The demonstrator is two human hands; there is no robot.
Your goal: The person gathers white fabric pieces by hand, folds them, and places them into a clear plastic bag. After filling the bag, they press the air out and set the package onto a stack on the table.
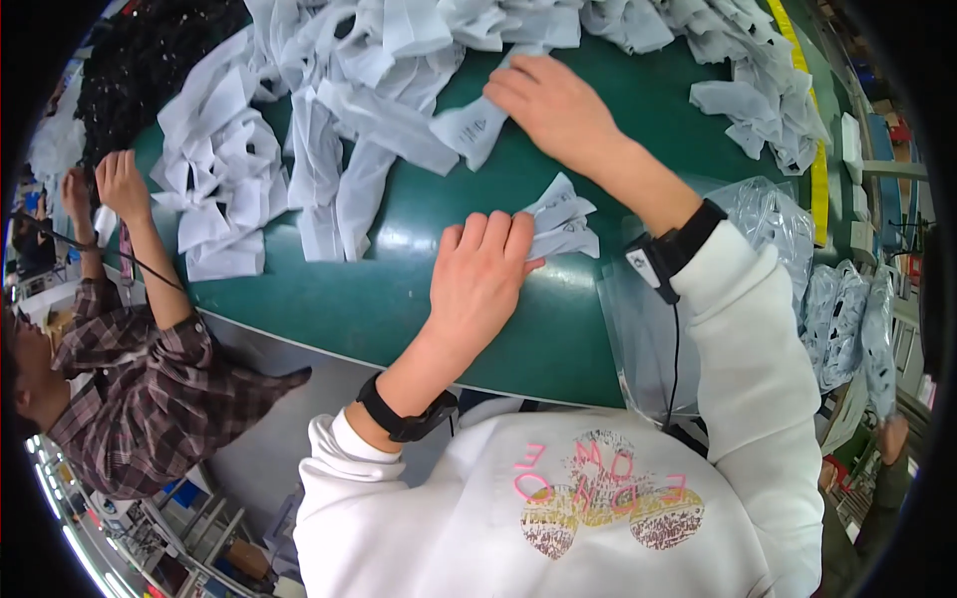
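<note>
My left hand (480, 264) is closed around a small bunch of folded white plastic bags (563, 221), just above the green tabletop. The bags' ends stick out to the right past my thumb and fingers. Farther off, my right hand (548, 105) pinches another thin white plastic bag (471, 132) with faint dark print. That bag hangs toward the left, by the edge of a long heap of similar white bags (374, 125). My right fingertips are partly hidden behind the hand.
A co-worker in a plaid shirt (140, 389) stands at the left, hands raised by a dark pile (150, 70). Clear plastic sheets (648, 344) lie at the table's right. Yellow tape (819, 189) runs along the right side. Filled clear bags (837, 319) are beyond.
</note>
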